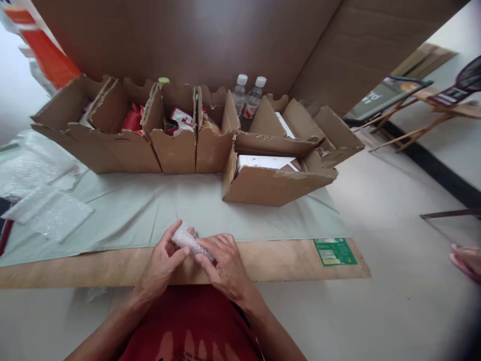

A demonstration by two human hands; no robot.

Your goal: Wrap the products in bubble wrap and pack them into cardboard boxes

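A small bundle rolled in bubble wrap [187, 239] is between my two hands, just above the front edge of the table. My left hand [165, 255] grips its upper left end, with the thumb lying along the near side. Around the lower right end my right hand [223, 258] is closed, fingers over the top. What the wrap encloses cannot be made out. Loose sheets of bubble wrap [56, 210] lie on the cloth at the left.
Cardboard bins [124, 150] holding packets line the back; one bin [278, 188] with a white box juts forward. Two plastic bottles [253, 98] stand behind. Pale cloth [150, 205] covers the wooden table [278, 260], which bears a green label [335, 251]. Someone's foot [468, 260] shows far right.
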